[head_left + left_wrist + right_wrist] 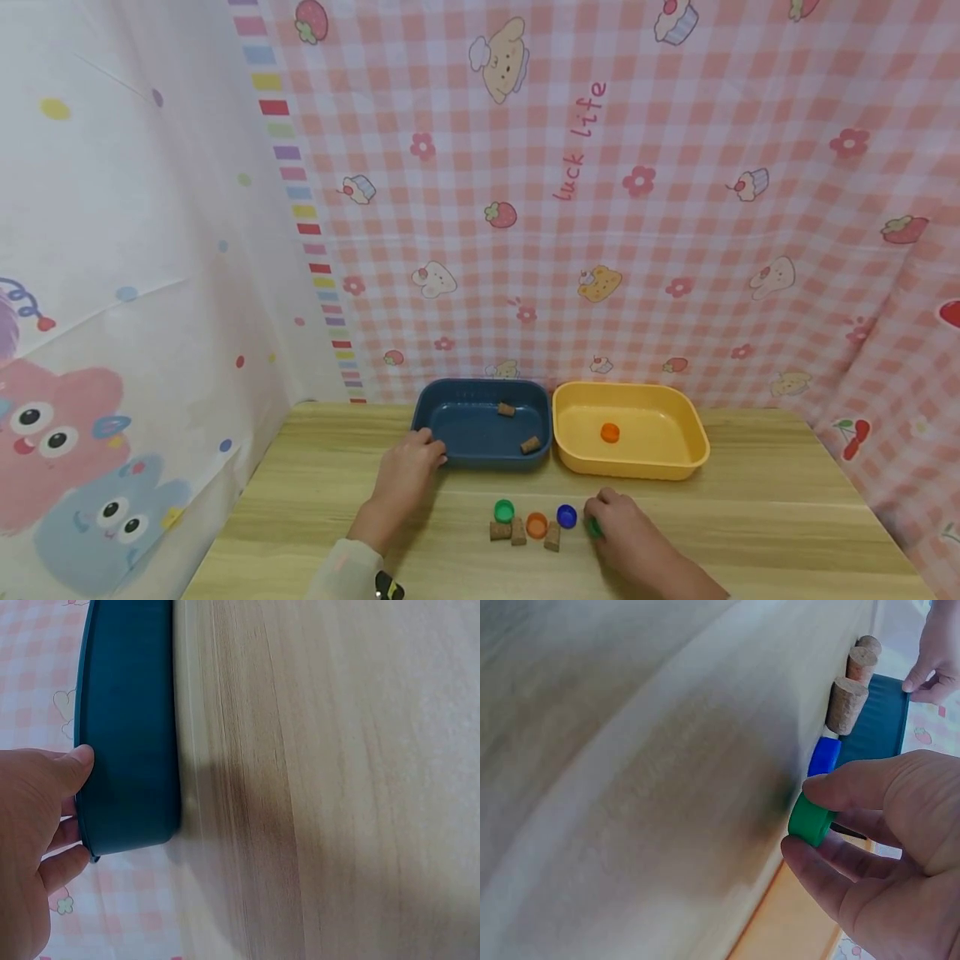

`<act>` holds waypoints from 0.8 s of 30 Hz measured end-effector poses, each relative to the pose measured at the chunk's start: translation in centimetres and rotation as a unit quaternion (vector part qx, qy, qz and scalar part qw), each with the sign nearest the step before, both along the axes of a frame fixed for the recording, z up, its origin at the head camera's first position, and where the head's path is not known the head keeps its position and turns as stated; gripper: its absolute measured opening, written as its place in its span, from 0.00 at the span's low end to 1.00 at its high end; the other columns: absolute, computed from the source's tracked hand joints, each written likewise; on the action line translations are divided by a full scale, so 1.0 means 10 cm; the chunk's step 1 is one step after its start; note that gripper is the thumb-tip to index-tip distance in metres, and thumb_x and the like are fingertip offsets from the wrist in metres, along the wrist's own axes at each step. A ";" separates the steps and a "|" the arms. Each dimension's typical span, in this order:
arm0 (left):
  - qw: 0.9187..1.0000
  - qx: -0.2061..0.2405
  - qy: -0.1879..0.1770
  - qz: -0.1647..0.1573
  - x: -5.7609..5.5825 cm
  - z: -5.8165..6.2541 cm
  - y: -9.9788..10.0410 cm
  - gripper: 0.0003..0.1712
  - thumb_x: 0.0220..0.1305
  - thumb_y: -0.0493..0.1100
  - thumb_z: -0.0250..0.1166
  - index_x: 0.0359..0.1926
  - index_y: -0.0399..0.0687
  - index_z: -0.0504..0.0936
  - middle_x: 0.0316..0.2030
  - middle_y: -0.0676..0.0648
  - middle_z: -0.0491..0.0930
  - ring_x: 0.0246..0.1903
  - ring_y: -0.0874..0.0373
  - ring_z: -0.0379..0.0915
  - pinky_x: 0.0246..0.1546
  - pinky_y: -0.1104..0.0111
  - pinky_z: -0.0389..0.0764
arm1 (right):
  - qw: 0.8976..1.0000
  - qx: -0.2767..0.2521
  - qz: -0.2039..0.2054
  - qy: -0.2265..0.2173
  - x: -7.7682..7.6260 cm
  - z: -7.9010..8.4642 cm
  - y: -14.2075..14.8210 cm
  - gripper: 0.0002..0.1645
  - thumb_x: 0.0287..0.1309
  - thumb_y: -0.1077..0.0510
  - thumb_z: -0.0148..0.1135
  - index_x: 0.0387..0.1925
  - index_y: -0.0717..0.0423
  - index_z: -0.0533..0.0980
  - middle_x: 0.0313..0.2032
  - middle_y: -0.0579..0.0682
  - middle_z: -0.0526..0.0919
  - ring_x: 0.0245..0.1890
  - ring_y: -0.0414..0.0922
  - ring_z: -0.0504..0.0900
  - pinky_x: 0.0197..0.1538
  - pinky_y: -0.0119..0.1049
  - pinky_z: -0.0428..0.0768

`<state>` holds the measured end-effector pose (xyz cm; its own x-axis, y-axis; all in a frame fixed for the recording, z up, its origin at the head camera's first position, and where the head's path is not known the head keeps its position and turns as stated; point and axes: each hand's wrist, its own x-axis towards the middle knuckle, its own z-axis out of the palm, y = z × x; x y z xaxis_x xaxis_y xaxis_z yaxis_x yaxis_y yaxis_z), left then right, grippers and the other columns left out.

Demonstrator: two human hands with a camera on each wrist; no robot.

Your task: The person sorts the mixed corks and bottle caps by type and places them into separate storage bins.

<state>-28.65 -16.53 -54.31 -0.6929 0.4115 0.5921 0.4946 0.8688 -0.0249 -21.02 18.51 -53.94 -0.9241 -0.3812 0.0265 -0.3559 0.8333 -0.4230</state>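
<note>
My left hand (pixel 408 473) grips the near left corner of a dark blue tray (pixel 483 461), thumb on the outside and fingers at the rim in the left wrist view. A green bottle cap (pixel 810 821) is pinched between the thumb and fingers of my right hand (pixel 628 532), close over the table. Left of that hand, a blue cap (pixel 566 516), an orange cap (pixel 537 525) and another green cap (pixel 504 511) lie on the table. Beside them are three corks, one lying at the left (pixel 499 531).
Two corks lie inside the blue tray, one near its back wall (pixel 506 409). A yellow tray (pixel 637 468) stands to its right with an orange cap (pixel 610 432) inside. Both trays are at the back of the wooden table (pixel 735 500), before a pink checked curtain (pixel 480 317).
</note>
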 end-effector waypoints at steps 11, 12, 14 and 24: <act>1.000 0.005 -0.005 0.001 0.00 -0.01 0.01 0.09 0.55 0.42 0.79 0.26 0.52 0.85 0.23 0.52 0.69 0.24 0.55 0.71 0.23 0.66 0.77 | 0.998 0.008 0.031 0.053 0.01 0.16 0.14 0.15 0.49 0.72 0.74 0.40 0.60 0.83 0.38 0.49 0.80 0.38 0.45 0.82 0.42 0.41 0.85; 1.000 0.006 -0.005 0.000 0.00 -0.01 0.01 0.09 0.55 0.42 0.80 0.26 0.52 0.85 0.23 0.52 0.69 0.24 0.55 0.71 0.23 0.66 0.77 | 0.997 0.012 0.036 0.064 0.01 0.17 0.15 0.15 0.48 0.72 0.74 0.39 0.60 0.83 0.38 0.49 0.80 0.37 0.44 0.82 0.41 0.40 0.85; 1.000 0.006 -0.004 -0.001 0.01 -0.01 0.01 0.09 0.55 0.42 0.80 0.26 0.52 0.85 0.23 0.52 0.69 0.24 0.55 0.71 0.24 0.66 0.77 | 0.995 0.021 0.039 0.085 0.00 0.22 0.17 0.15 0.49 0.72 0.75 0.39 0.59 0.83 0.37 0.48 0.80 0.35 0.42 0.81 0.40 0.39 0.85; 1.000 0.009 -0.009 -0.001 0.01 0.02 0.01 0.09 0.55 0.41 0.80 0.27 0.51 0.86 0.24 0.52 0.70 0.24 0.55 0.71 0.24 0.65 0.77 | 0.992 0.035 0.050 0.112 -0.08 0.49 0.22 0.15 0.50 0.72 0.75 0.40 0.57 0.83 0.36 0.47 0.79 0.33 0.39 0.78 0.38 0.35 0.83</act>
